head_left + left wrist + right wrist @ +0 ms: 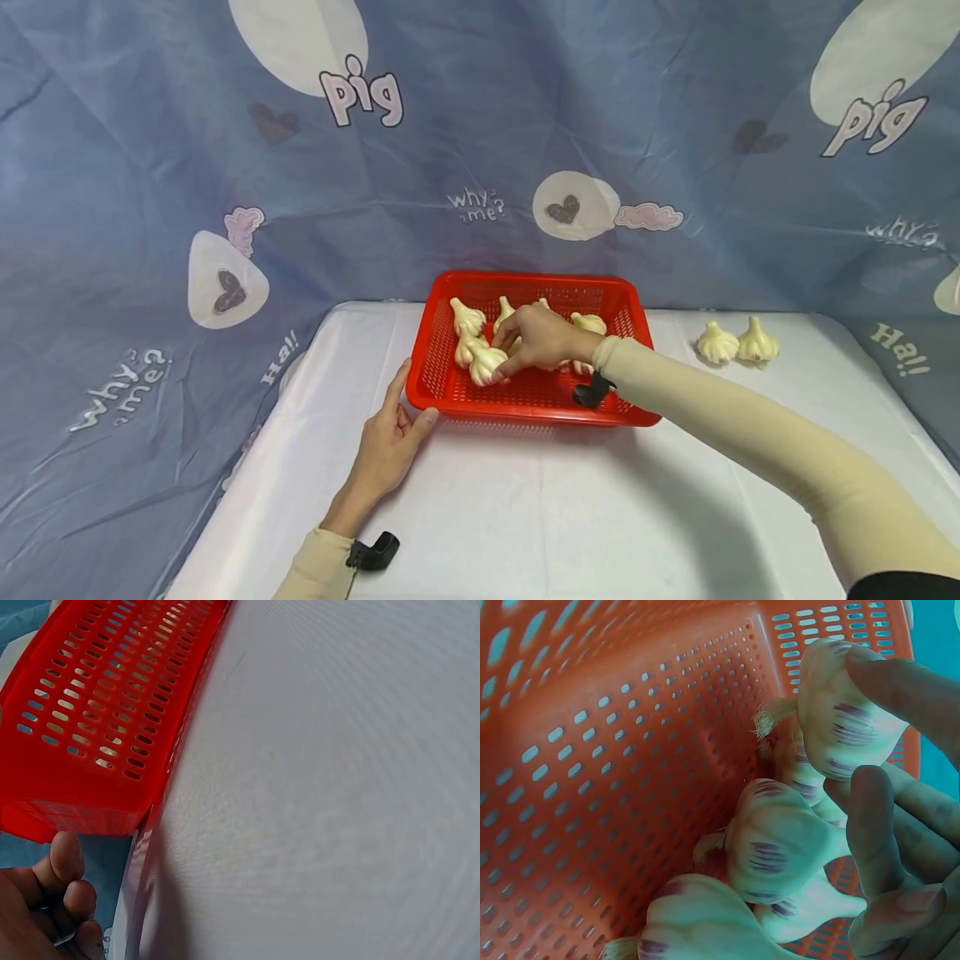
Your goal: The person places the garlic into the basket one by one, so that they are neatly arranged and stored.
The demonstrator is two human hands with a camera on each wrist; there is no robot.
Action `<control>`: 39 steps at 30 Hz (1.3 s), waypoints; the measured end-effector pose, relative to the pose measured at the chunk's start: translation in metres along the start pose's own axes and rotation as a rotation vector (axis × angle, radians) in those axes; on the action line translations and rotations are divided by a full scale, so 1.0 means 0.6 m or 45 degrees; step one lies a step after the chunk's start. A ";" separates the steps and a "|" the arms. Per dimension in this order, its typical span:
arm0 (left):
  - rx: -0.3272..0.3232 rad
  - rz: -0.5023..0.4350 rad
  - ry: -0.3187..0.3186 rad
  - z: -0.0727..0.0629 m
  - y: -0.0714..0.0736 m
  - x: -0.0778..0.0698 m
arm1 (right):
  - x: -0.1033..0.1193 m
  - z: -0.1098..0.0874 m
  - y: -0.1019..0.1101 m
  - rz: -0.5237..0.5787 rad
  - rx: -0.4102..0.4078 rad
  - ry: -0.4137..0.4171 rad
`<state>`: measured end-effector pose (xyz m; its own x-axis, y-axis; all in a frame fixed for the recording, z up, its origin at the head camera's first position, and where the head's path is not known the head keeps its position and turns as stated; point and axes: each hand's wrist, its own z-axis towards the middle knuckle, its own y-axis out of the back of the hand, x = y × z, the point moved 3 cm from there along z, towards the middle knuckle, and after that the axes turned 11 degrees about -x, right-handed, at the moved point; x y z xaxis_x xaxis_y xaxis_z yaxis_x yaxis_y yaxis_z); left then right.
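My right hand [540,337] reaches into a red plastic basket [525,412] and pinches a garlic bulb [486,367] between thumb and fingers. In the right wrist view this held garlic bulb [840,720], pale with purple streaks, sits above other garlic bulbs [769,847] lying in the basket. At the basket's front left corner is my left hand [386,450], its thumb at the front rim and its index finger stretched along the left side. The left wrist view has its other fingers [67,859] loosely bent close to the basket's end wall.
Two more garlic bulbs [717,342] stand side by side on the white-covered table [585,508], right of the basket. A blue printed cloth [480,150] hangs behind the table. My right forearm crosses over the basket's right front corner.
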<state>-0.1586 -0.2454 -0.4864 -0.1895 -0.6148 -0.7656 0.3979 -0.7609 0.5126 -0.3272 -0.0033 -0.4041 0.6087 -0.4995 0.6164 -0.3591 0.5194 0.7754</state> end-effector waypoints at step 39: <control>0.009 0.007 -0.009 0.001 0.001 -0.001 | -0.011 0.026 -0.059 -0.116 0.073 0.110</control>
<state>-0.1589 -0.2459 -0.4854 -0.1940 -0.6205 -0.7598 0.3927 -0.7589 0.5195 -0.3295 -0.0288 -0.4335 0.6982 -0.4799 0.5312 -0.3379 0.4333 0.8355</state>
